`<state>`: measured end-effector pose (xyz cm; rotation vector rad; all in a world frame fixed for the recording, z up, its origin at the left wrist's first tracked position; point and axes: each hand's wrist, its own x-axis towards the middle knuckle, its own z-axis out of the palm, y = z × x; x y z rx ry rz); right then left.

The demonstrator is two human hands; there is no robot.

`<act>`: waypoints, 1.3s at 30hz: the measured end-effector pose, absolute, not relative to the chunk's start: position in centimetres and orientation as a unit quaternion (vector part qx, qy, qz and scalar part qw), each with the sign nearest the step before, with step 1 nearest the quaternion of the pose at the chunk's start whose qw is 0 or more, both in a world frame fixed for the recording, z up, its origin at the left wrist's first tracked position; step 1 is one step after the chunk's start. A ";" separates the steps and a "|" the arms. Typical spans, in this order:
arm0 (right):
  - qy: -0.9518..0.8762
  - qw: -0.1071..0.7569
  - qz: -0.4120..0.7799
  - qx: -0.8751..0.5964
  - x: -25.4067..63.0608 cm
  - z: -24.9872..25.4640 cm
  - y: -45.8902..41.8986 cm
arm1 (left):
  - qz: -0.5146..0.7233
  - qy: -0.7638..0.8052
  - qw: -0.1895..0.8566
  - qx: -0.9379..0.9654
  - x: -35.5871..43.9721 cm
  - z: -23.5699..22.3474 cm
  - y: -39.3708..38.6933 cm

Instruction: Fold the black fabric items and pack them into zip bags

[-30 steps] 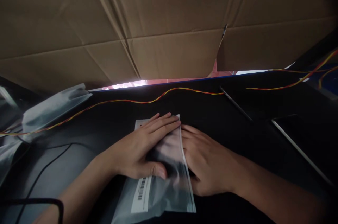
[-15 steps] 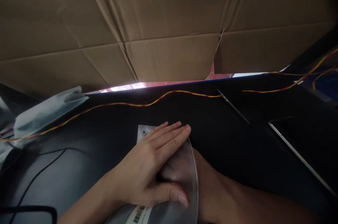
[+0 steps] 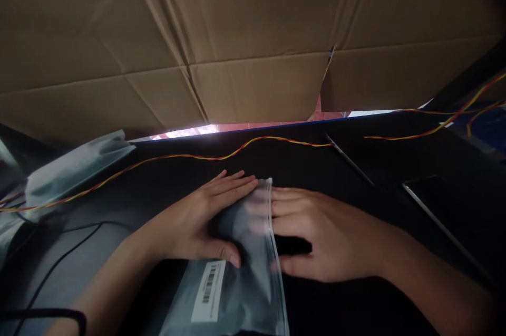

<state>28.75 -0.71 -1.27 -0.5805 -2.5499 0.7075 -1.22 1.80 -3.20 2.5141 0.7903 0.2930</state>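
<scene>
A translucent zip bag (image 3: 247, 278) with a white barcode label (image 3: 208, 291) lies on the black surface in front of me. My left hand (image 3: 205, 217) rests flat on its upper left part, fingers stretched out and thumb apart. From the right, my right hand (image 3: 316, 230) reaches into the bag's zip edge (image 3: 272, 236); its fingertips show blurred through the plastic. Those fingers are stretched out, with the thumb apart below them. I see nothing held in either hand. What the bag contains, if anything, I cannot make out.
A twisted red and yellow wire (image 3: 190, 156) runs across the black surface (image 3: 174, 172). On the left are another plastic bag (image 3: 79, 164) and a black cable (image 3: 59, 259). Two dark flat slabs (image 3: 446, 230) (image 3: 350, 159) lie right. Cardboard (image 3: 256, 19) stands behind.
My right hand has drawn back to the right; before, it was deeper in or under the bag. My left hand has shifted left, and the bag has turned, with more of its label showing.
</scene>
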 end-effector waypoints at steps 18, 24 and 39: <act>-0.896 0.191 0.284 -0.283 25.8 -3.5 -2.8 | 0.064 0.317 0.208 0.923 -0.4 -2.8 0.3; -0.850 0.226 0.400 -0.257 27.9 -2.1 -0.7 | 0.057 0.327 0.219 0.917 -1.2 -2.3 0.4; -0.602 0.297 0.589 -0.449 26.0 -3.3 -0.6 | 0.274 0.430 0.342 0.790 3.1 -1.5 -1.6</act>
